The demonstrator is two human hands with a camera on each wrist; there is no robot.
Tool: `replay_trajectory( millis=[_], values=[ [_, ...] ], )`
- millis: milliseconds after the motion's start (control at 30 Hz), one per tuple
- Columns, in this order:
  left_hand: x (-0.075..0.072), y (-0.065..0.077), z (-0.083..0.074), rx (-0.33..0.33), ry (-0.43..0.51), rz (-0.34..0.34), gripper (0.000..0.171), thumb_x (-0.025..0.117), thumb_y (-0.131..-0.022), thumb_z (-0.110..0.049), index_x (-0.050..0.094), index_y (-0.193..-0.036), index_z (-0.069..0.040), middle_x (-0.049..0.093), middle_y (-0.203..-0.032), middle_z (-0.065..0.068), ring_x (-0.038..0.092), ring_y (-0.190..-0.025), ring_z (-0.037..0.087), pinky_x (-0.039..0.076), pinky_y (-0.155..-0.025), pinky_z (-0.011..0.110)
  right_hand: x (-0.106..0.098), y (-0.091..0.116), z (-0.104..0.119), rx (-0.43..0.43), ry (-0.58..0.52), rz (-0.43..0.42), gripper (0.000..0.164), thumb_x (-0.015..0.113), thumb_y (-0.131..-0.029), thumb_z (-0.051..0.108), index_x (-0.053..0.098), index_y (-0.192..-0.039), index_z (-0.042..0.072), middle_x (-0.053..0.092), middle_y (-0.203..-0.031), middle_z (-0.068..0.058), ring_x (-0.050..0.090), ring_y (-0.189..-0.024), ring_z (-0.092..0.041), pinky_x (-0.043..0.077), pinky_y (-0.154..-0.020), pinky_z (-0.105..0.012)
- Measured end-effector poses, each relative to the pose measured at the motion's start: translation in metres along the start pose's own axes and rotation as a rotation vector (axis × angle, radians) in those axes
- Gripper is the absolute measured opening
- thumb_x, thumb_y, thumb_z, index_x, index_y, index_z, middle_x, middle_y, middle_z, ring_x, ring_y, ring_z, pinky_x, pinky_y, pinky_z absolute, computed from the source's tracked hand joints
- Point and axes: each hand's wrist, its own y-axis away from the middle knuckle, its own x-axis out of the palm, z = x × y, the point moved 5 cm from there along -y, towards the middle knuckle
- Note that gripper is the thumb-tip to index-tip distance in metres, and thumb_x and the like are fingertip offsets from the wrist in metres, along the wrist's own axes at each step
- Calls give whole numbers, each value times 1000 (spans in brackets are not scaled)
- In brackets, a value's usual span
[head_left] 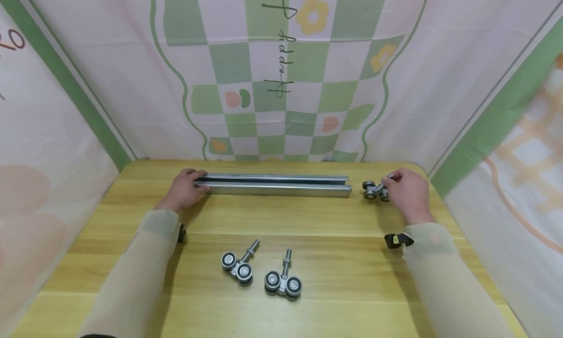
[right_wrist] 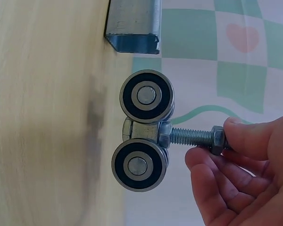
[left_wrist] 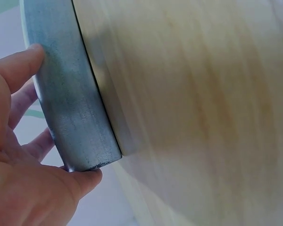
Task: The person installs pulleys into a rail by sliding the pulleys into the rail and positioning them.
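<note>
A metal C-shaped track [head_left: 277,189] lies lengthwise near the back of the table, slot upward. My left hand [head_left: 182,189] grips its left end; in the left wrist view its fingers and thumb touch the side and end of the track [left_wrist: 70,89]. Beyond the other end, my right hand [head_left: 410,191] pinches the threaded bolt of a four-wheeled roller hanger [right_wrist: 144,129] by its nut end. The bolt points toward the palm, and the wheels sit off the track's open end, apart from it. Part of that roller is hidden by the hand in the head view.
Two more roller hangers, one on the left [head_left: 237,268] and one on the right [head_left: 283,279], lie on the wooden table [head_left: 343,299] nearer to me. A patterned cloth [head_left: 286,128] hangs right behind the table's back edge, with further cloth at both sides.
</note>
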Motion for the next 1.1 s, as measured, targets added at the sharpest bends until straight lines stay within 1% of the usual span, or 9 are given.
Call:
replay_trajectory(
  millis=[200, 600, 833, 1100],
  values=[
    [1, -4, 2, 8, -11, 12, 55, 58, -102, -29, 43, -150, -7, 23, -154, 31, 25, -136, 54, 22, -112, 64, 4, -4, -1, 27, -16, 19, 32, 60, -100, 27, 62, -111, -3, 64, -101, -21, 58, -85, -35, 49, -68, -45],
    [3, -7, -3, 25, -9, 18, 56, 59, -101, -30, 43, -150, -7, 25, -153, 29, 26, -136, 53, 23, -111, 63, 10, -7, 4, 45, -39, 34, 33, 61, -100, 26, 61, -113, -4, 63, -103, -22, 58, -89, -36, 51, -70, -46],
    [6, -7, -4, 30, -5, 18, 55, 59, -101, -29, 43, -150, -8, 25, -153, 29, 25, -137, 52, 23, -111, 63, 14, -10, 7, 19, -29, 24, 31, 62, -100, 26, 62, -109, -4, 63, -100, -22, 57, -88, -37, 49, -72, -48],
    [9, -7, -11, 35, -3, 23, 54, 59, -102, -29, 44, -149, -8, 26, -153, 28, 26, -137, 52, 23, -112, 63, 19, -9, 7, -1, -26, 19, 30, 62, -99, 25, 63, -106, -3, 64, -99, -22, 58, -89, -38, 49, -75, -51]
  ],
)
